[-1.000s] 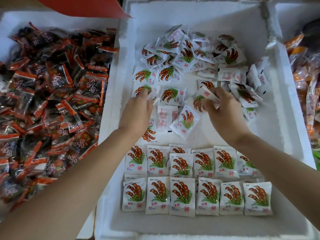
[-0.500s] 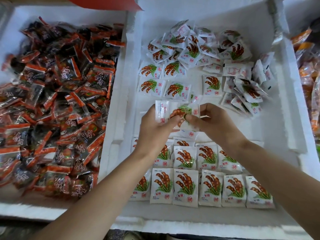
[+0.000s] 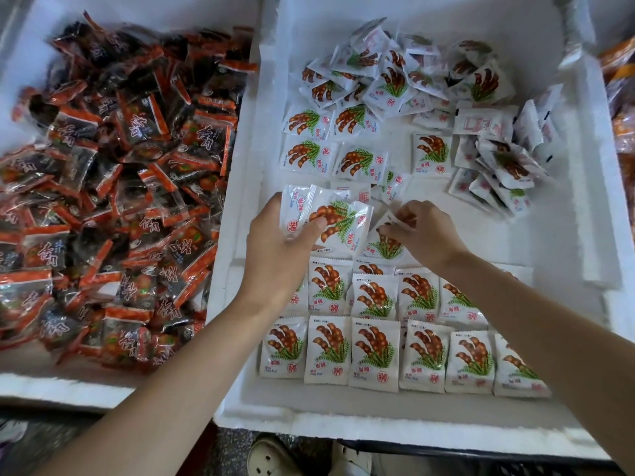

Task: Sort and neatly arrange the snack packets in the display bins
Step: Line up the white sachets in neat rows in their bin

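L hand (image 3: 275, 249) grips a small stack of white packets (image 3: 330, 218), prob. kept ready for laying. R hand (image 3: 426, 235) pinches one packet (image 3: 388, 242) at 3 o'clock of the stack. The hands are near, not touching. In the white bin (image 3: 238, 166) the neat rows (image 3: 374, 348) lie at 6 o'clock and the loose pile (image 3: 395, 80) at 12, so I think the next row goes between.

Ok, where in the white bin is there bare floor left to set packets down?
The widest bare floor of the white bin lies right of the right hand, between the tumbled packets, the right wall and the neat rows. A thin strip runs along the near rim. Crowded: the far pile and around the left hand.
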Demonstrator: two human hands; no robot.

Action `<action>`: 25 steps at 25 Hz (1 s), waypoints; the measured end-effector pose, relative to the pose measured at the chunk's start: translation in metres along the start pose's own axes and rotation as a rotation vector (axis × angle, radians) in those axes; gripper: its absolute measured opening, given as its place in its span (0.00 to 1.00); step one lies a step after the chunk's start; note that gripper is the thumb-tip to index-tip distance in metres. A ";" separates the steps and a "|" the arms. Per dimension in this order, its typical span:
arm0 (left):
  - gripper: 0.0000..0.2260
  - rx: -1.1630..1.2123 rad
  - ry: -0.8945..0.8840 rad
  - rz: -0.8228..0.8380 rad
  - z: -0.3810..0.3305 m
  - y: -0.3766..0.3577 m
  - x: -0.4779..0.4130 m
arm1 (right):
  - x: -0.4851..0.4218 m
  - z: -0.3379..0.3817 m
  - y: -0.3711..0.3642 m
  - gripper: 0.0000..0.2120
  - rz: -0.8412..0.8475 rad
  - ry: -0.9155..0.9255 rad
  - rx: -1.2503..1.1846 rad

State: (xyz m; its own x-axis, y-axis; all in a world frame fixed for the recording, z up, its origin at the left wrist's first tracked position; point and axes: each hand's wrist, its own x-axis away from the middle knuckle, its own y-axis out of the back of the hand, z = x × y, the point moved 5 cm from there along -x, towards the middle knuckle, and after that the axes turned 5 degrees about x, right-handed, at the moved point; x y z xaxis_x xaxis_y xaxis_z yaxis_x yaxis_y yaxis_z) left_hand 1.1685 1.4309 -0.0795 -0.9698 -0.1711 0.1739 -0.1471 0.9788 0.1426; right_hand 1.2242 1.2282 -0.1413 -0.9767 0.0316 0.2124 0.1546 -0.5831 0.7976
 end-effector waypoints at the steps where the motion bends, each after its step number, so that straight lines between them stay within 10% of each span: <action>1: 0.10 0.012 0.004 -0.002 0.001 0.000 0.001 | 0.000 0.001 0.005 0.11 -0.019 -0.001 -0.057; 6: 0.10 0.057 0.033 0.006 0.001 -0.003 0.008 | 0.011 0.004 0.059 0.05 -0.208 0.078 -0.219; 18: 0.11 0.063 0.163 0.090 0.018 -0.033 0.027 | 0.049 -0.023 0.013 0.04 0.252 0.120 0.135; 25: 0.09 0.103 0.222 0.079 0.024 -0.047 0.036 | 0.061 -0.013 0.029 0.11 -0.032 0.193 -0.070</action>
State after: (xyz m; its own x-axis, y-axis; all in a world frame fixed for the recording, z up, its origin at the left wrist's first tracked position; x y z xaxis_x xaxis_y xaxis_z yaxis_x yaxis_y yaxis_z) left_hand 1.1361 1.3813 -0.1033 -0.9142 -0.1036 0.3919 -0.1030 0.9944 0.0226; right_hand 1.1668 1.2027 -0.1131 -0.9923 -0.1017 0.0700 0.1191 -0.6392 0.7597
